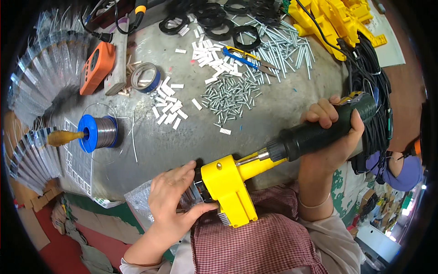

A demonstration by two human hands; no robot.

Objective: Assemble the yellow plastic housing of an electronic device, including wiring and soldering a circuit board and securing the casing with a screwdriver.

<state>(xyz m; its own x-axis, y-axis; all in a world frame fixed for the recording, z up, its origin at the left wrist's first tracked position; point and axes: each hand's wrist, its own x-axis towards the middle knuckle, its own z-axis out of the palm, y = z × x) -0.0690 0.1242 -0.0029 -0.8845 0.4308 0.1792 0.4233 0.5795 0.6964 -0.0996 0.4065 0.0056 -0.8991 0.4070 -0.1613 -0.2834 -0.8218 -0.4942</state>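
Note:
My right hand [335,130] is wrapped round a black electric screwdriver [315,136], which lies slanted across the right side. Its metal bit [251,158] reaches the yellow plastic housing [228,182] near a tube-like part; the exact contact at the tip cannot be made out. My left hand [175,198] grips the housing's left end at a black ring, thumb below and fingers above. A screw head [219,165] shows in the top of the housing. Grey fins or pins stick out under it, over my checked apron [255,242].
Loose screws [230,97], long bolts [283,50], white tabs [171,105] and black rings [219,27] cover the far bench. A solder spool [98,132], tape roll [146,77], cutters [248,58] and orange device [96,68] stand left to middle. Black cables [369,68] and yellow housings [335,23] lie right.

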